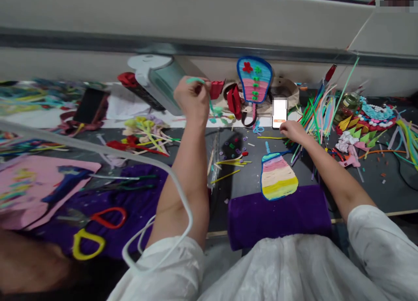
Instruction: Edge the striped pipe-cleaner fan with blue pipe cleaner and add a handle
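Observation:
My left hand (193,96) is raised above the back of the table, fingers curled closed around a teal pipe cleaner (195,80). Pale green fuzzy pieces (219,114) show just right of the wrist; whether they join the held piece I cannot tell. My right hand (290,129) has its fingers bunched at the lower right corner of a lit phone (279,114); anything between them is hidden. In front of me a striped fan-shaped pipe-cleaner piece (279,177) rests partly on a purple cloth roll (279,216). A similar blue-edged fan (255,80) stands upright at the back.
Scissors (93,231) lie on purple cloth at left, near another person's arm (32,262). A white cable (156,162) loops across the left foreground. Pipe-cleaner bundles (321,118), a glass jar (348,105) and a pink glue gun (352,157) are at right.

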{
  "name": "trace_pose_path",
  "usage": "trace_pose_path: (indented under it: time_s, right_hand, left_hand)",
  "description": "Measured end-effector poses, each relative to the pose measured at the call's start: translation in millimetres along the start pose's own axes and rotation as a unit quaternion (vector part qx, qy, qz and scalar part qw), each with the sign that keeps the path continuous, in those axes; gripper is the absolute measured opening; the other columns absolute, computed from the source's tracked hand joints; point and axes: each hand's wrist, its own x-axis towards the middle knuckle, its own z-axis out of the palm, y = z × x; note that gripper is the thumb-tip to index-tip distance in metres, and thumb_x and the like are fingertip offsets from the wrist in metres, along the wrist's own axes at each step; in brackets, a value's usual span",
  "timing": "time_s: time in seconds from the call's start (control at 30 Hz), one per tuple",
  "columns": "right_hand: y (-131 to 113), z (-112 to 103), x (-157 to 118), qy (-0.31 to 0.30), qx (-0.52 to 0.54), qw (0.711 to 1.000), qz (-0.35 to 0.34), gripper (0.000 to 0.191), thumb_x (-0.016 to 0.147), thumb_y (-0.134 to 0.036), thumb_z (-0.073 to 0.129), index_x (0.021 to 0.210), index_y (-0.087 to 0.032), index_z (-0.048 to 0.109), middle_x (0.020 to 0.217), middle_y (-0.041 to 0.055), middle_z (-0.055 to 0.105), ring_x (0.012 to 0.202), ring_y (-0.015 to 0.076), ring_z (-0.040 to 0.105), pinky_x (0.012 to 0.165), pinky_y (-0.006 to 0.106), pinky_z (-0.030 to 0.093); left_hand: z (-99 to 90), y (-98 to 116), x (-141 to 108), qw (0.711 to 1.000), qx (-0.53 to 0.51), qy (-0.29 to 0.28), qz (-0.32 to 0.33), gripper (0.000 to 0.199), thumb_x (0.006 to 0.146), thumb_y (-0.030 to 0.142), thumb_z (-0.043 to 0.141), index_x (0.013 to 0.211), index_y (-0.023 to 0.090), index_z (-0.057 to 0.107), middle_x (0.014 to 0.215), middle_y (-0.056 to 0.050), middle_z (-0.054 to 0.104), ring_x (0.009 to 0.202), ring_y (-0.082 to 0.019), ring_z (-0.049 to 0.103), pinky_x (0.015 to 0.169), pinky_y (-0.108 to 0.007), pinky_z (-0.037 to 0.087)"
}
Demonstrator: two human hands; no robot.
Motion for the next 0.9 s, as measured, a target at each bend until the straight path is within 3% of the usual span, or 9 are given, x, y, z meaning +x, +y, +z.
trace_pose_path:
  time_s: [0.07,0.17,0.33,0.47,0.53,0.63,0.77,0.9]
  right_hand:
    - [0.1,13.3,1.5,-0.006,-0.001,1.0,0.01,0.013,0.084,-0.013,0.065,0.091,-0.017,0.076,0.108,0.0173,0.075,0.114,0.0324,0.065,0.098,0.041,0.049]
    - [0.0,33.4,4.6,0.0,0.017,1.0,0.022,0.01,0.082,-0.009,0.07,0.091,-0.012,0.074,0.107,0.0218,0.073,0.114,0.0338,0.064,0.098,0.045,0.05]
    - [8.7,41.6,9.4,0.055,0.083,0.995,0.025,0.034,0.098,-0.036,0.063,0.127,-0.018,0.062,0.13,0.0111,0.063,0.111,0.0229,0.065,0.094,0.045,0.057]
    - [27.2,8.4,12.9,0.138,0.112,0.983,0.034,0.008,0.093,-0.019,0.062,0.099,-0.017,0.067,0.103,0.0115,0.072,0.106,0.0271,0.066,0.099,0.045,0.051]
    - [40.7,-17.1,15.4,0.194,0.133,0.971,0.045,0.011,0.096,-0.022,0.053,0.101,-0.019,0.063,0.098,0.0092,0.073,0.102,0.0255,0.068,0.096,0.043,0.052]
    - [64.8,-56.4,20.5,0.325,0.306,0.889,0.101,0.012,0.094,-0.032,0.054,0.1,-0.023,0.057,0.085,0.0044,0.073,0.075,0.0211,0.07,0.079,0.04,0.057]
    - [97.9,-95.4,27.0,0.36,0.337,0.856,0.155,0.019,0.095,-0.042,0.051,0.101,-0.024,0.056,0.084,0.0058,0.073,0.067,0.0208,0.068,0.071,0.044,0.058]
    - [126.6,-107.5,26.8,0.338,0.341,0.856,0.194,0.018,0.096,-0.039,0.053,0.097,-0.024,0.061,0.083,0.0081,0.073,0.067,0.0185,0.06,0.07,0.043,0.058]
  left_hand:
    - [0.8,6.3,-6.0,1.0,0.021,-0.016,0.016,0.018,0.095,0.034,0.058,0.101,0.02,0.069,0.108,0.003,0.067,0.102,-0.015,0.057,0.093,-0.034,0.045]
    - [11.0,8.0,-23.4,0.992,0.058,-0.101,0.043,0.021,0.093,0.024,0.051,0.105,0.024,0.069,0.12,0.002,0.065,0.111,-0.019,0.057,0.097,-0.036,0.045]
    - [30.0,-8.9,-53.8,0.976,0.103,-0.191,-0.002,0.039,0.082,0.019,0.057,0.12,0.022,0.065,0.138,-0.009,0.058,0.122,-0.028,0.057,0.1,-0.038,0.046]
    - [34.9,-12.9,-68.7,0.965,0.112,-0.233,-0.036,0.047,0.077,0.012,0.056,0.122,0.022,0.066,0.133,-0.011,0.059,0.116,-0.031,0.062,0.097,-0.04,0.049]
    - [36.6,-6.6,-74.3,0.965,0.113,-0.234,-0.042,0.048,0.077,0.009,0.055,0.122,0.021,0.066,0.134,-0.012,0.058,0.115,-0.032,0.062,0.095,-0.042,0.05]
    - [40.8,12.0,-83.2,0.966,0.114,-0.23,-0.024,0.046,0.08,0.011,0.055,0.125,0.021,0.064,0.142,-0.012,0.054,0.113,-0.032,0.063,0.092,-0.043,0.051]
    - [49.4,43.3,-97.2,0.964,0.109,-0.24,0.019,0.048,0.084,0.013,0.056,0.13,0.022,0.062,0.145,-0.011,0.053,0.113,-0.031,0.063,0.09,-0.041,0.051]
    - [59.4,70.3,-111.4,0.921,0.134,-0.357,0.077,0.042,0.084,0.013,0.052,0.121,0.024,0.069,0.132,-0.009,0.064,0.114,-0.03,0.065,0.091,-0.038,0.052]
